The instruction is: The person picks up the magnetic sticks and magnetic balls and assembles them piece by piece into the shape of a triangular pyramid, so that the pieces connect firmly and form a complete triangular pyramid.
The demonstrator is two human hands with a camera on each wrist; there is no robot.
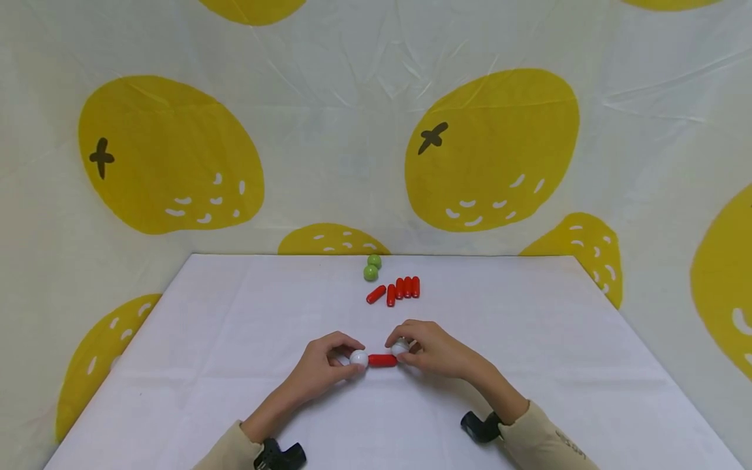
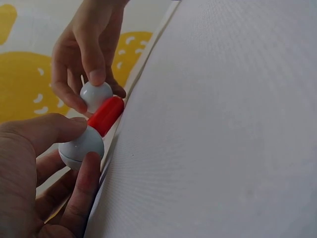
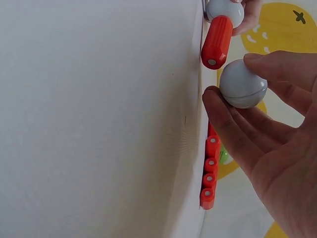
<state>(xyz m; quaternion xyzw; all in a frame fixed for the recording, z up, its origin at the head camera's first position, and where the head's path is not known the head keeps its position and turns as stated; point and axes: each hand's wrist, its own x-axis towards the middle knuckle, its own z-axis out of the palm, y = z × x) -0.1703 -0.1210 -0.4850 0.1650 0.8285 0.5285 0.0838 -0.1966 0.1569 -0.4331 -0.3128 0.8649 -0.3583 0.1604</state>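
My left hand pinches a glossy white ball between thumb and fingers. A short red rod extends to the right from that ball, its near end against it. Between the thumb and fingers of my right hand is a second white ball, close by the rod's other end. From the right wrist, this ball with a seam round it appears just off the rod's tip, which bears a small grey metallic dot. The left wrist view shows the left-hand ball with a seam too.
Farther back on the white-covered table lie several red rods, most side by side and one slanted. Behind them sit two green balls. A cloth with yellow fruit shapes hangs behind the table.
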